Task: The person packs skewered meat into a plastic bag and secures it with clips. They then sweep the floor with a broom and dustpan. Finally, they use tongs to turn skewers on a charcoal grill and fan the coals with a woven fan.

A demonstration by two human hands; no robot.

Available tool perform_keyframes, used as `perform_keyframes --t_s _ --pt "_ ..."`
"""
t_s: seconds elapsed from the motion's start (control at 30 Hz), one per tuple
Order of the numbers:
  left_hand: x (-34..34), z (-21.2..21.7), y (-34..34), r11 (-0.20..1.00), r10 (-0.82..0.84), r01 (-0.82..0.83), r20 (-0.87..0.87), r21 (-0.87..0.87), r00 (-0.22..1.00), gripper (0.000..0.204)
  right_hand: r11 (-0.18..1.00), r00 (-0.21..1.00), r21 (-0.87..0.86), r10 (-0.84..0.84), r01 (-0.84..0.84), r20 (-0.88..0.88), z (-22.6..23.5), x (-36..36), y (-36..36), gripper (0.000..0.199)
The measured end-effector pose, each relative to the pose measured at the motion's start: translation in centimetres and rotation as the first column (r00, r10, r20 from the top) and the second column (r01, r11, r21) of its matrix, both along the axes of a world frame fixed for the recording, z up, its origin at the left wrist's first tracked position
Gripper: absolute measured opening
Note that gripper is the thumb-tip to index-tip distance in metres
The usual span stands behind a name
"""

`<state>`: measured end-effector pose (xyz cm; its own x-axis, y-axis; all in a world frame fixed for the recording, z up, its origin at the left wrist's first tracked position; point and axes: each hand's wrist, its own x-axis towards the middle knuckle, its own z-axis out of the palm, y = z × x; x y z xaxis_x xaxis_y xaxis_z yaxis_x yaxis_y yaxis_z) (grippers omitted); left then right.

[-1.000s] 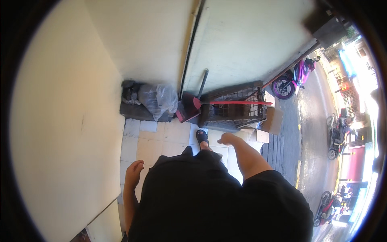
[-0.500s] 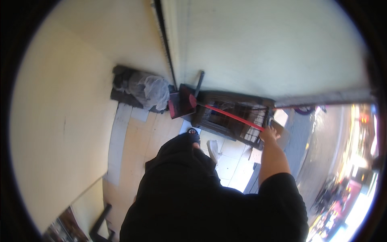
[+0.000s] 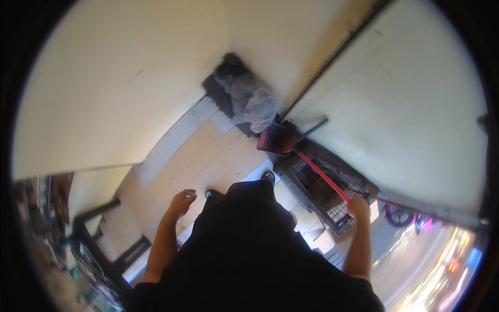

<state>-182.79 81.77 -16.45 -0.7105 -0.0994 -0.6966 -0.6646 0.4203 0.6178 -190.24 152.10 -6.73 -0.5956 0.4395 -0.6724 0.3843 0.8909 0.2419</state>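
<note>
My right hand [image 3: 358, 207] is closed around the near end of a long red handle [image 3: 322, 177]. The handle slants up and left to a red dustpan-like head [image 3: 276, 139] that rests on the floor by the wall. Beside my hip, my left hand [image 3: 181, 202] hangs loose with fingers apart and nothing in it. My black shirt fills the lower middle of the view. One dark shoe [image 3: 268, 177] shows on the pale floor tiles.
A black wire cart [image 3: 317, 192] stands against the cream wall under the red handle. A clear plastic bag [image 3: 252, 101] lies on a dark mat in the corner. A dark pole [image 3: 332, 57] runs up the wall. Black shelving [image 3: 99, 249] stands lower left; a street with motorbikes lies right.
The view has swung to the right. My right hand reached out to the cart and took hold of the red handle. My left hand came back into view at my side.
</note>
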Motion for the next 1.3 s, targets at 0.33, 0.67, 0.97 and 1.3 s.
perform_keyframes --t_s 0.33,0.67,0.97,1.3 --pt "15.8 -3.8 -8.1 0.989 0.128 -0.127 0.008 -0.08 0.992 0.045 0.779 0.796 0.245 0.604 -0.577 -0.046 26.3 -8.5 -19.9 0.029" --pt "18.0 2.9 -16.1 0.836 0.537 -0.473 -0.242 0.279 0.808 0.062 0.163 0.178 -0.146 0.979 -0.976 -0.098 16.9 -9.1 -60.4 0.031" --pt "23.4 -0.8 -18.6 0.573 0.759 -0.819 -0.355 -0.03 0.545 0.089 -0.518 -0.414 -0.444 0.854 -0.732 -0.314 -1.0 9.9 -93.0 0.025" --pt "30.7 7.5 -15.5 0.09 0.993 -0.993 0.084 -0.072 0.084 0.062 -0.683 -0.708 -0.358 0.701 -0.636 -0.08 -13.3 6.0 -103.8 0.025"
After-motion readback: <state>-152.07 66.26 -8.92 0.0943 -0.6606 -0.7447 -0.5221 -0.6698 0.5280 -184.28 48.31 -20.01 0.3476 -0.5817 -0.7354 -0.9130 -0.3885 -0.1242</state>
